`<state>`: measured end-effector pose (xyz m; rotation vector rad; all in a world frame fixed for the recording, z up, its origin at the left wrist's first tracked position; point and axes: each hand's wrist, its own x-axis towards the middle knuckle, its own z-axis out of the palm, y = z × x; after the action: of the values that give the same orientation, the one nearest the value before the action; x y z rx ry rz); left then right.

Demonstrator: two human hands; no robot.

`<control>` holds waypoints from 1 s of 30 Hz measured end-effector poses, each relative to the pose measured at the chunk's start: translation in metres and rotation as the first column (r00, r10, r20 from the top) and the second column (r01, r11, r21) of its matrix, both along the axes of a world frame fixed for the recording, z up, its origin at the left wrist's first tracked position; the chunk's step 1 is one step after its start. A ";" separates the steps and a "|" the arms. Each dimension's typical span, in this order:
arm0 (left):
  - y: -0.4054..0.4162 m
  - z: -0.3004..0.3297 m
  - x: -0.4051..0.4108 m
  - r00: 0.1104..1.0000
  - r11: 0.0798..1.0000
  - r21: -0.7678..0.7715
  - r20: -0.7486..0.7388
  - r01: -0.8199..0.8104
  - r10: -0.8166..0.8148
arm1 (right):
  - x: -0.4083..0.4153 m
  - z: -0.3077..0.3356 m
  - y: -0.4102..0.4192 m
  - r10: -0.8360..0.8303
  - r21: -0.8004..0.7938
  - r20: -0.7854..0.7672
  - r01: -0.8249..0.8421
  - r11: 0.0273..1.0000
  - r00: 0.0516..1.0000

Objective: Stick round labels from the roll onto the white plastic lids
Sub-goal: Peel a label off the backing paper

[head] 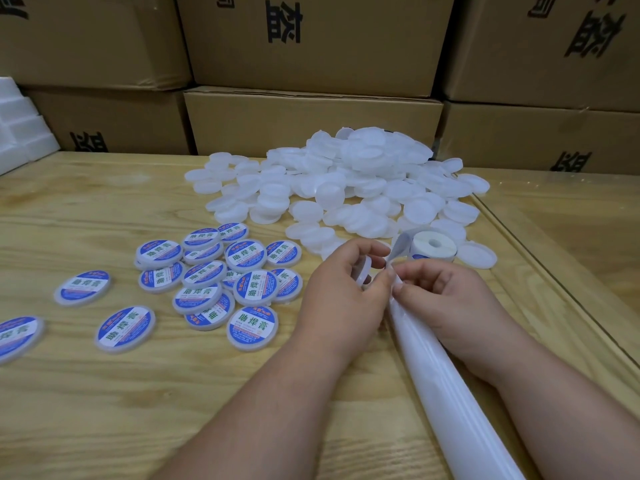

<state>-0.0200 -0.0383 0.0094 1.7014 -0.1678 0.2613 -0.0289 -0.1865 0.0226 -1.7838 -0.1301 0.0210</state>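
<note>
Two hands meet over the wooden bench (104, 410), the left hand (341, 289) curled round a white plastic lid (362, 271), the right hand (446, 296) pinching the white backing strip (450, 375) trailing from the label roll (433, 245) just beyond.

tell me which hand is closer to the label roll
Right. The right hand pinches the backing strip just in front of the label roll. The left hand, holding a lid, sits farther off to the roll's left.
</note>
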 end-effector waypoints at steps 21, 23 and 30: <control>-0.001 0.004 -0.002 0.999 0.999 0.024 -0.020 -0.024 0.025 | 0.002 -0.002 0.001 0.007 0.089 -0.007 -0.007 0.996 1.000; -0.002 0.003 -0.002 0.999 0.999 0.037 -0.021 -0.032 0.032 | 0.003 -0.003 0.002 -0.016 0.093 0.004 0.016 0.996 1.000; -0.001 0.001 0.000 0.988 0.988 0.030 -0.033 -0.149 0.150 | 0.003 -0.004 0.001 -0.083 0.128 0.019 0.080 0.989 0.996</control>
<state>-0.0200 -0.0390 0.0101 1.7474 -0.0175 0.3410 -0.0260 -0.1858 0.0191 -1.6611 -0.0742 -0.0661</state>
